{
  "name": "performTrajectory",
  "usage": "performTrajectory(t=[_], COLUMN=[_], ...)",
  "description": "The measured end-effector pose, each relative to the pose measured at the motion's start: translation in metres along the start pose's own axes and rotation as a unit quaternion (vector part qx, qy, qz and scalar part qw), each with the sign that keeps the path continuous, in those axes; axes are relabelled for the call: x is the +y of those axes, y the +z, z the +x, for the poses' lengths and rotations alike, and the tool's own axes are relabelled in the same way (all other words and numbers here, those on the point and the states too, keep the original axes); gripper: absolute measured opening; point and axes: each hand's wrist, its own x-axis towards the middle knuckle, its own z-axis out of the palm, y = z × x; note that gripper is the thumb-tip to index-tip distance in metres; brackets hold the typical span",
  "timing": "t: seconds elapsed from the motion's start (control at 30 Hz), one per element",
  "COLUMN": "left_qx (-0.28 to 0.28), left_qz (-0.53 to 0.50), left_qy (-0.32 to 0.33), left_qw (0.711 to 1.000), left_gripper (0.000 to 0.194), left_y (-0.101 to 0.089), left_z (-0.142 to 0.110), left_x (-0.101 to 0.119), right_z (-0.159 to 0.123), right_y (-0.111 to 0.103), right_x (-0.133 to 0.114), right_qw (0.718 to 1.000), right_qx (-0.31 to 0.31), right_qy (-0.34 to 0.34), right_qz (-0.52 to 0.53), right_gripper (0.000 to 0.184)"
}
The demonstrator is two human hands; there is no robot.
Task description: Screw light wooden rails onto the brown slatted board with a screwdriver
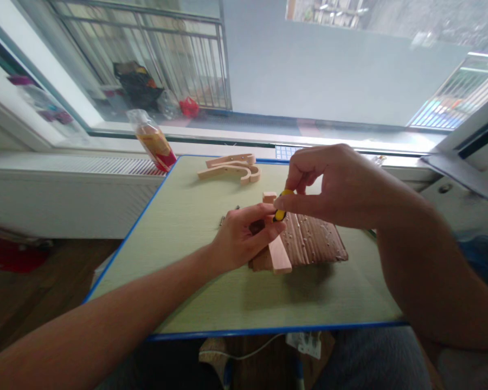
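Yellow-and-black tool noted between the hands, over the wooden bar. Right hand pinches its upper end; left hand, fingers curled, grips lower down. Cardboard lies beneath the bar; desk surface extends to the blue front edge.

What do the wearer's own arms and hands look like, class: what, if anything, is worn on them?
The left hand and right hand are ungloved, with no ring visible. The left forearm and right forearm show no sleeve, watch, bracelet or clear marking. Finer details are too blurred to tell.
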Motion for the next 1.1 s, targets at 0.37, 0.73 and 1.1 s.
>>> performTrajectory(t=[0.37, 0.73, 1.1], left_qx=[0.003, 0.015, -0.016], left_qz=[-0.001, -0.006, -0.006], left_qy=[-0.024, -0.03, -0.033], left_qw=[1.0, 0.999, 0.999], left_gripper=[0.023, 0.021, 0.023], left_y=[0.002, 0.002, -0.003], left_z=[0.001, 0.0, -0.001], left_x=[0.002, 0.001, 0.0], right_z=[0.003, 0.003, -0.004], right_y=[0.011, 0.007, -0.009], right_x=[-0.002, 0.002, 0.009], right_qw=[0.997, 0.997, 0.996], right_qx=[0.056, 0.033, -0.039], right_qy=[-0.021, 0.019, -0.079], right_qz=[-0.05, -0.061, 0.035], right_gripper=[0.034, 0.043, 0.021])
